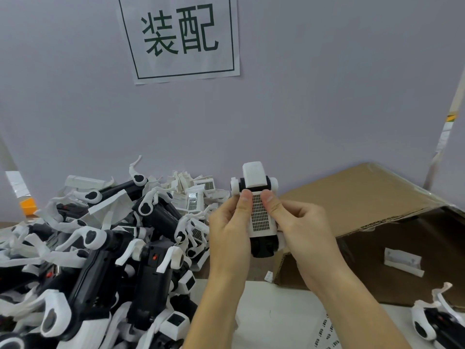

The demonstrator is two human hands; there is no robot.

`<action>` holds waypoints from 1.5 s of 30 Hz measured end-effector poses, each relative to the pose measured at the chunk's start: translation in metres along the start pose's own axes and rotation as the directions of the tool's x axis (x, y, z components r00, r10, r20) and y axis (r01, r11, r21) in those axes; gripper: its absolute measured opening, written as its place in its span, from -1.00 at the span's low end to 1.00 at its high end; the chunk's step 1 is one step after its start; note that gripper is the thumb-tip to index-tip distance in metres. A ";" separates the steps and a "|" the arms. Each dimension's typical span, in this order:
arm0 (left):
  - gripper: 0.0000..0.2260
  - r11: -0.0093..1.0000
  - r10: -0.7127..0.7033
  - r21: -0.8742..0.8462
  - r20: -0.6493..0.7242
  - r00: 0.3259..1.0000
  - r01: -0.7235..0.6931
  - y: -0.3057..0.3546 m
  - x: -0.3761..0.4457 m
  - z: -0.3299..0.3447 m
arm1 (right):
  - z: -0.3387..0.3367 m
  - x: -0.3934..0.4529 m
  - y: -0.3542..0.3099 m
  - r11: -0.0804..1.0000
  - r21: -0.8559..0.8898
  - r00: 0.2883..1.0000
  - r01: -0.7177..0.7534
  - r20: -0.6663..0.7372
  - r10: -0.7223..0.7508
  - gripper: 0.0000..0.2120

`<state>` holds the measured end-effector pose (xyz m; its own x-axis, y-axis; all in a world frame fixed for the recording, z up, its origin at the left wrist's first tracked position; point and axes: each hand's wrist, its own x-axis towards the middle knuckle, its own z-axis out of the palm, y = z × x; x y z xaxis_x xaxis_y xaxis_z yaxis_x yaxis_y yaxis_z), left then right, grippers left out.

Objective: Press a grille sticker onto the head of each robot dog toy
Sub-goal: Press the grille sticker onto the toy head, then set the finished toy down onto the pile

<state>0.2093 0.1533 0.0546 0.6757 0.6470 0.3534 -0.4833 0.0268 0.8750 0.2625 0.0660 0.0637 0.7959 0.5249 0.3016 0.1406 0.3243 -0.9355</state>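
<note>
Both hands hold one robot dog toy (255,197) raised above the tabletop (276,311), in front of the wall. The left hand (227,227) and right hand (294,222) curl around its sides. Both thumbs press the upper end of the grille sticker (260,214) on its white panel. A pile of toys (100,248) covers the tabletop's left side. A cardboard box (364,197) lies at the right.

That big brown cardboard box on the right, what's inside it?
The cardboard box lies on its side, open toward the camera. Inside, one small white plastic piece rests on its dark lower wall. The left part of the interior is hidden behind the right hand.
</note>
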 end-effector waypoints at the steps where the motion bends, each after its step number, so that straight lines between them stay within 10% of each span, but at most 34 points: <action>1: -0.67 1.000 -0.004 -0.006 0.009 1.000 0.004 0.001 0.000 0.000 | 0.000 0.000 -0.001 1.000 0.008 1.000 -0.011 0.011 0.011 -0.71; 12: -0.65 0.999 -0.022 0.040 -0.039 0.999 0.024 0.000 0.003 -0.005 | 0.000 0.000 0.001 1.000 0.016 1.000 0.012 -0.018 -0.012 -0.71; 22: -0.50 0.763 -0.371 -0.529 0.111 0.922 0.370 0.007 0.000 -0.011 | -0.028 -0.003 -0.025 0.941 -0.268 0.958 0.207 0.249 -0.140 -0.75; 30: -0.47 0.722 -0.339 -0.580 0.181 0.923 0.378 0.008 0.002 -0.013 | -0.025 -0.005 -0.028 0.931 -0.255 0.944 0.262 0.269 -0.192 -0.78; 41: -0.82 0.995 0.038 0.093 -0.015 0.999 -0.036 0.012 -0.003 0.001 | -0.022 0.001 -0.017 0.869 -0.437 0.956 0.232 0.269 -0.119 -0.78; 45: -0.57 0.964 0.116 0.241 0.005 0.993 -0.114 0.008 -0.004 0.006 | -0.020 0.005 -0.009 0.915 -0.391 0.988 0.096 0.152 -0.039 -0.70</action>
<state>0.2059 0.1462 0.0625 0.6180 0.6417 0.4542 -0.4089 -0.2311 0.8828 0.2774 0.0499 0.0697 0.6908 0.6258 0.3623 0.4358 0.0395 -0.8992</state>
